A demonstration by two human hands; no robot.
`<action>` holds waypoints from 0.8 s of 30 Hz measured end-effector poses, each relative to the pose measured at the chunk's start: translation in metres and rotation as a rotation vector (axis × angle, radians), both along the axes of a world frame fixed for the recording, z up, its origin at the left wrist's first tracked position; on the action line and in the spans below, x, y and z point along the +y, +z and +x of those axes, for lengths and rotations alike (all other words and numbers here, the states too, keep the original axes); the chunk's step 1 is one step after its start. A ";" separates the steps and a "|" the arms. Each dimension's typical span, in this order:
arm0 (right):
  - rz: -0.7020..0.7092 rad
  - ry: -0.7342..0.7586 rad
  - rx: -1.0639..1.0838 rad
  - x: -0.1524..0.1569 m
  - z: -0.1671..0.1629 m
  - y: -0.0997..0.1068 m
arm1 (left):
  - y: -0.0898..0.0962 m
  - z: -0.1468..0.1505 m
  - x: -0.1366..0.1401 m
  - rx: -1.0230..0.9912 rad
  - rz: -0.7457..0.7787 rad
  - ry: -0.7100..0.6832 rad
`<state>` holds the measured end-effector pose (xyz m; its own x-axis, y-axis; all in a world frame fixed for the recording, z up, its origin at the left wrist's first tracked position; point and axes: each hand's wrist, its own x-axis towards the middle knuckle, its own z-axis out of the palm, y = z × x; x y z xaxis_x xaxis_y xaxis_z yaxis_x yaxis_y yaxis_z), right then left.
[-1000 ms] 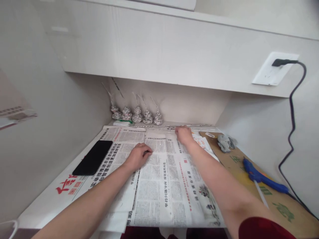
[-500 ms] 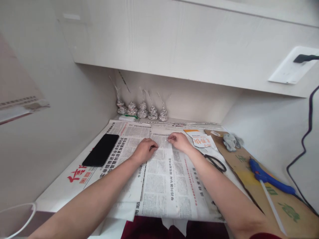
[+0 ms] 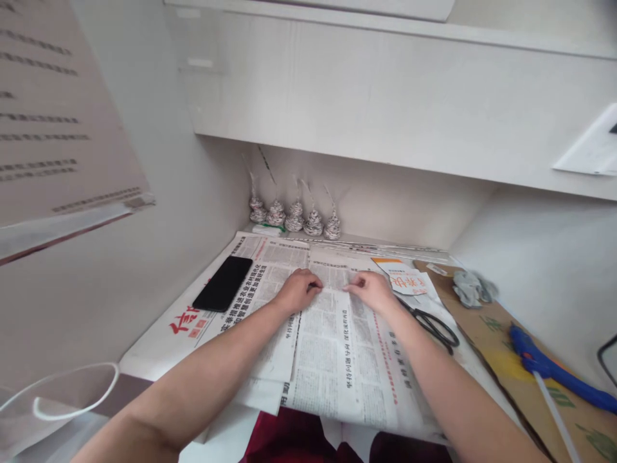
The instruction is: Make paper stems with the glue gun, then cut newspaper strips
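The left hand [image 3: 299, 292] is low over the newspaper [image 3: 328, 354], its fingers curled and its thumb near them; whether they grip anything cannot be told. Farthest to its left, a notice [image 3: 62, 128] is on the side wall, with a white cord [image 3: 77, 417] below. Nearer that hand, just to its left, a black phone [image 3: 223, 283] lies flat on paper with red lettering. Beyond the hand, at the back of the worktop, five paper gourds [image 3: 294, 217] stand in a row with thin stems up, a white packet [image 3: 267, 229] in front of the leftmost ones. The newspaper spreads beneath both hands and toward the person. The right hand [image 3: 355, 286] is near the left one, thumb and fingertips brought close together; what, if anything, is between them is too small to tell. Past it, paper rods [image 3: 376, 247] lie along the back. Just right of it are a torn card [image 3: 407, 281] and black scissors [image 3: 449, 335], partly behind the forearm. Farther right, cardboard [image 3: 475, 321] bears a grey lump [image 3: 470, 288] and a blue glue gun [image 3: 535, 357] with a white stick [image 3: 556, 411] beside it.
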<state>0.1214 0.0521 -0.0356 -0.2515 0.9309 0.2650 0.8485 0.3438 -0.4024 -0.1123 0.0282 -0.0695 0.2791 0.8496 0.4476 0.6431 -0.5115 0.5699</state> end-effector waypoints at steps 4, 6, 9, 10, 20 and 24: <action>0.042 -0.160 -0.001 -0.023 0.058 0.012 | 0.000 -0.001 0.000 -0.001 -0.007 0.001; 0.020 -0.223 -0.023 -0.034 0.090 0.011 | 0.000 -0.001 0.000 0.000 -0.009 -0.001; -0.082 -0.419 -0.133 -0.050 0.126 0.001 | 0.001 -0.001 0.001 0.004 -0.011 -0.003; -0.107 -0.449 -0.154 -0.054 0.133 -0.003 | 0.001 -0.001 0.001 0.006 -0.012 -0.004; -0.093 -0.463 -0.214 -0.084 0.129 -0.014 | 0.003 -0.001 -0.002 0.028 -0.007 0.018; -0.089 -0.452 -0.209 -0.097 0.133 -0.015 | 0.003 -0.002 -0.003 0.033 -0.009 0.029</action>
